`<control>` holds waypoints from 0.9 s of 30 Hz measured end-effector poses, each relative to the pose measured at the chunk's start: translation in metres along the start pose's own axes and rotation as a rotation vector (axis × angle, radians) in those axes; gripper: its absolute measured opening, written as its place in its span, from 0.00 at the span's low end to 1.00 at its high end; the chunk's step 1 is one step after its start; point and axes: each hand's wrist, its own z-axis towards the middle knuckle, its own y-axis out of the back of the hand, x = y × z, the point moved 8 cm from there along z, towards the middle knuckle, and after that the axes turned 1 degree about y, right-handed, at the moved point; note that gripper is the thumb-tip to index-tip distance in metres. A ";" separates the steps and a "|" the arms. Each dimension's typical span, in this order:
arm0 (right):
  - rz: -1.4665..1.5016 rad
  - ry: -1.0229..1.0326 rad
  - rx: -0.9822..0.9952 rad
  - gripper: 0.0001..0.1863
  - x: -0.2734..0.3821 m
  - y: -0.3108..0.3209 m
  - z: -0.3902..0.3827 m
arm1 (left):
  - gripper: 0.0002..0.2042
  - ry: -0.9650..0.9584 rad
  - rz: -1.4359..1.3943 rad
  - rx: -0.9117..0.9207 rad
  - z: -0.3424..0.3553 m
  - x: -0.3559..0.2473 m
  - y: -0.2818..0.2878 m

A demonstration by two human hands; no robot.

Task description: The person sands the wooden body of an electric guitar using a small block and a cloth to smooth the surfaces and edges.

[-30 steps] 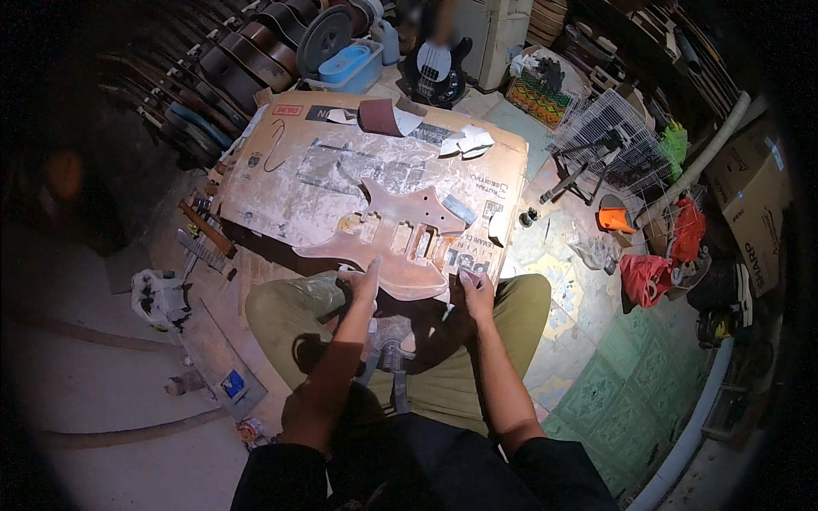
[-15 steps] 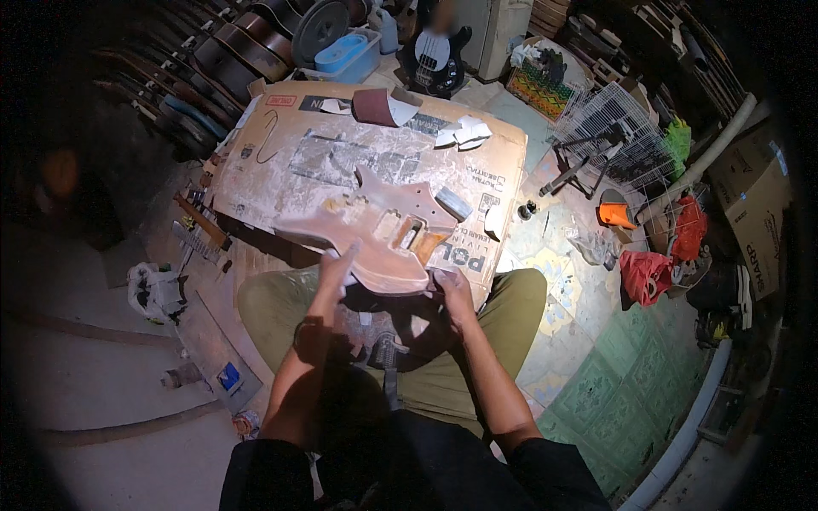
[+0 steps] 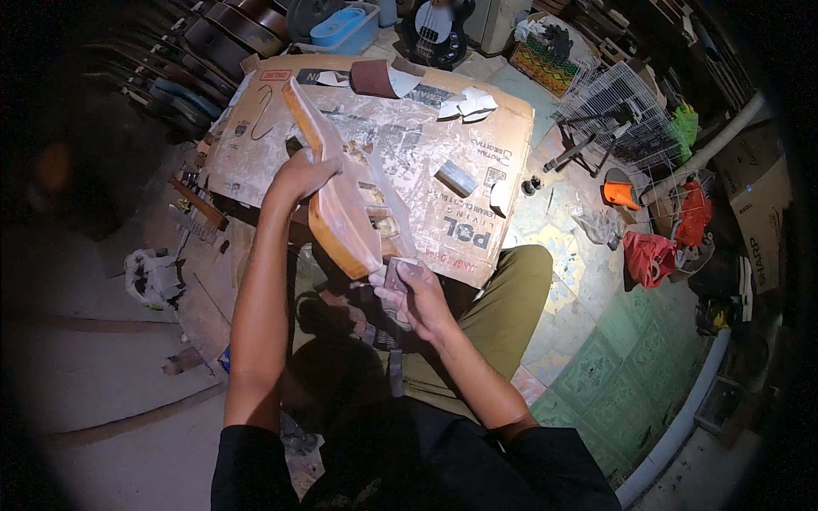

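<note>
Over the near left part of the cardboard-covered desk [image 3: 511, 119], a guitar body [image 3: 345, 204] hangs tilted up on edge, its orange rim turned left and its cut-out face to the right. The left hand [image 3: 302, 176] has it by the left rim, the grip closed around the wood at the waist; what the hidden fingertips do underneath I can't tell. By the body's near end, the right hand [image 3: 419, 294] pinches a small brown sheet [image 3: 395, 278] between thumb and fingers (sandpaper, by the look of it). Whether those fingers also bear any of the body's weight isn't clear from here.

That seems the weak point to me. If the left grip alone carries the wood, it could twist or slide, the more so as pale dust lies over the desk and may well coat the rim too. A slip would likely knock the near end against the desk's edge or the person's lap, and dent a corner. A wide swing to the right could also catch the grey block [image 3: 457, 179]. Farther back, the torn white paper [image 3: 467, 106] and the curled brown sheet [image 3: 372, 78] look safely out of reach.
</note>
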 end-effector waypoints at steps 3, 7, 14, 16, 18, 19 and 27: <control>-0.168 0.072 -0.143 0.13 0.017 0.027 0.012 | 0.38 -0.012 -0.209 0.122 0.043 0.004 -0.014; -0.404 0.216 -0.311 0.10 0.048 0.068 0.029 | 0.46 0.101 -0.331 0.010 0.053 -0.016 -0.019; -0.990 0.296 -0.280 0.09 0.057 0.055 0.054 | 0.43 0.159 -0.493 -0.130 0.099 -0.001 -0.018; -1.148 0.411 -0.264 0.09 0.060 0.044 0.052 | 0.42 0.144 -0.494 -0.201 0.112 0.008 -0.015; -1.244 0.477 -0.250 0.10 0.059 0.036 0.048 | 0.41 0.130 -0.491 -0.271 0.120 0.012 -0.014; -1.245 0.466 -0.247 0.10 0.056 0.037 0.050 | 0.40 0.085 -0.486 -0.353 0.121 0.011 -0.009; -1.251 0.684 -0.318 0.08 0.075 0.025 0.048 | 0.40 0.129 -0.342 -0.391 0.116 -0.027 -0.019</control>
